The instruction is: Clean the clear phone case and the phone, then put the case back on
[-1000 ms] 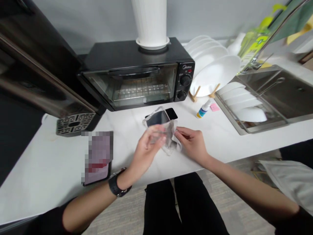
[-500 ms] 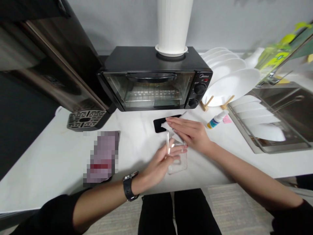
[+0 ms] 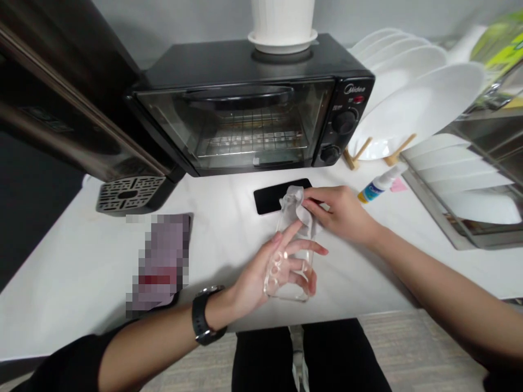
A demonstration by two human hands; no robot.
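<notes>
My left hand (image 3: 278,267) lies under a clear phone case (image 3: 291,256), fingers spread along its back, holding it just above the white counter (image 3: 90,272). My right hand (image 3: 343,213) pinches a small white wipe (image 3: 297,204) against the case's upper end. A black phone (image 3: 274,196) lies flat on the counter just beyond the case, in front of the toaster oven.
A black toaster oven (image 3: 253,109) stands at the back with a white pot (image 3: 283,19) on top. White plates (image 3: 417,103) fill a rack at right, beside a small spray bottle (image 3: 379,185) and a sink. A blurred-out phone (image 3: 163,261) lies at left near a dark appliance (image 3: 126,193).
The case came down from in front of me to near the counter, lying flat on my left palm. My right hand went from flat over the black phone to pinching the wipe on the case.
</notes>
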